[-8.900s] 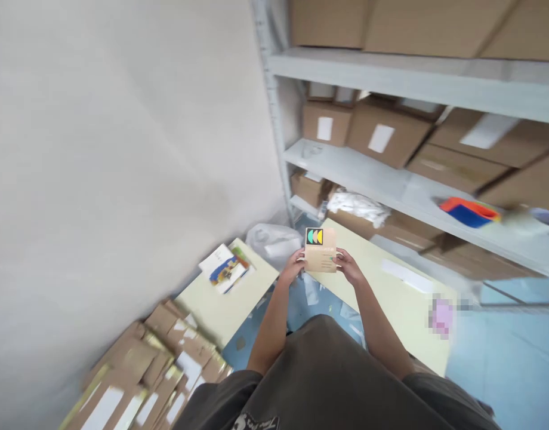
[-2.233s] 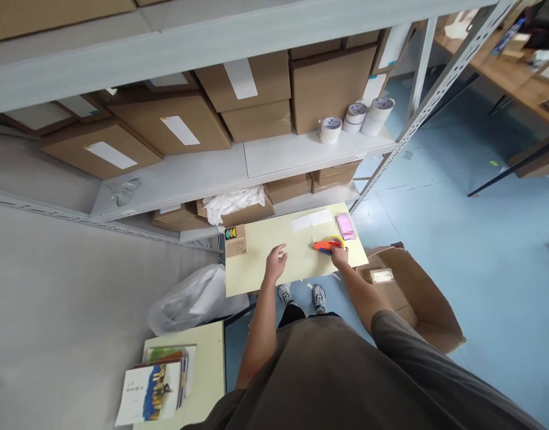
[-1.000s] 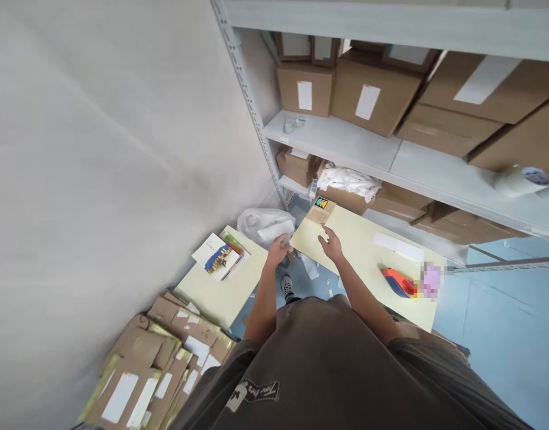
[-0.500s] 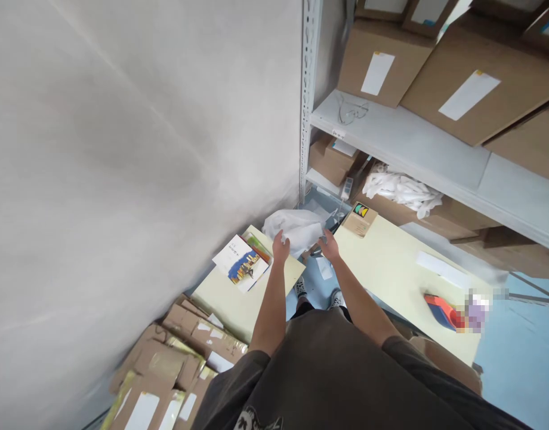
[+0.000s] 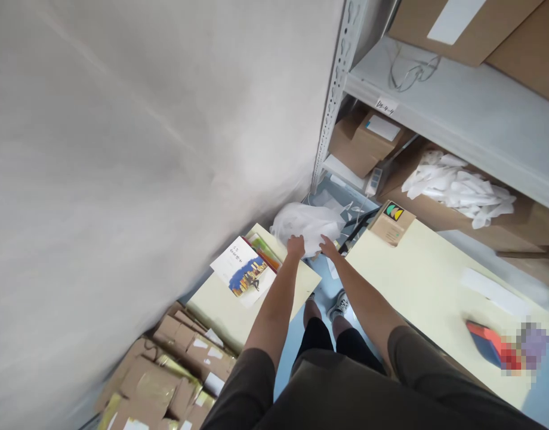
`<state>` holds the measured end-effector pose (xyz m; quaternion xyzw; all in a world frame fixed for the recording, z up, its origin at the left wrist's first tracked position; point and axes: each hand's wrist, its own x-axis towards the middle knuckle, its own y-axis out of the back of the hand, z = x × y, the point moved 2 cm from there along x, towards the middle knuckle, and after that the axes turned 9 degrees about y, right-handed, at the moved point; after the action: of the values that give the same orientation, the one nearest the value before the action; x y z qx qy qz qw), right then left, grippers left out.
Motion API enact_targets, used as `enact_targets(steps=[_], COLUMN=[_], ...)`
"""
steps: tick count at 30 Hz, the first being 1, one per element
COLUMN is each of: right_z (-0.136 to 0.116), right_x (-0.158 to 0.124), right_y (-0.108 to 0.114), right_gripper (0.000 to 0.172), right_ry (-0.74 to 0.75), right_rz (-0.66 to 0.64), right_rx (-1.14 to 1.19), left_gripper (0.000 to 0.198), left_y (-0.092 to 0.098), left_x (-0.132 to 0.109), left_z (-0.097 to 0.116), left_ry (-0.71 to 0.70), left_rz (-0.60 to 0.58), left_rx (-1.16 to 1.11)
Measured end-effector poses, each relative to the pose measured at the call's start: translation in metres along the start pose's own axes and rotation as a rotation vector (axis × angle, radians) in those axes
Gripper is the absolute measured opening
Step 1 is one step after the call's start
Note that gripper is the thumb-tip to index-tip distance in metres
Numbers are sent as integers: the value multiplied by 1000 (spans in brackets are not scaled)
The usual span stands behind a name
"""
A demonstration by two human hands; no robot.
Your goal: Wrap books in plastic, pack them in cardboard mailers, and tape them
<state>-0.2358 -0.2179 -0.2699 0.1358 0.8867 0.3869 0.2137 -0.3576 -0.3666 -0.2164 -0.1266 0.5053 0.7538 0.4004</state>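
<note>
Shifting from the cream rectangular tabletop (image 5: 418, 286), your left hand (image 5: 296, 245) and right hand (image 5: 329, 246) are now at the crumpled white plastic bag (image 5: 307, 220) to its left, making that the work in hand, though whether either grasps it I cannot tell.

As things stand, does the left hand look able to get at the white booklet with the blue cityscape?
Probably yes. The booklet lies uncovered on the pale table, close to the left hand, which is at the plastic bag; nothing seems to stand between.
</note>
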Motion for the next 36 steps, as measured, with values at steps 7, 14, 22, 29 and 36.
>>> enact_targets(steps=[7, 14, 22, 29, 36], right_z=[-72, -109, -108, -68, -9], right_x=[-5, -50, -112, -197, -288], right_y=[-16, 39, 160, 263, 322], right_gripper=[48, 44, 62, 87, 55], right_ry=[-135, -436, -208, -27, -62], right_rz=[-113, 89, 236, 669, 916], right_rx=[763, 1016, 1256, 1232, 1126], left_gripper=[26, 22, 44, 39, 48], left_y=[27, 54, 72, 36, -14], left_x=[-58, -134, -175, -187, -227], left_z=[-25, -16, 65, 172, 301], left_ry=[-88, -118, -341, -437, -691], left_rz=[197, 358, -9, -82, -17], left_rx=[-126, -528, -662, -554, -552])
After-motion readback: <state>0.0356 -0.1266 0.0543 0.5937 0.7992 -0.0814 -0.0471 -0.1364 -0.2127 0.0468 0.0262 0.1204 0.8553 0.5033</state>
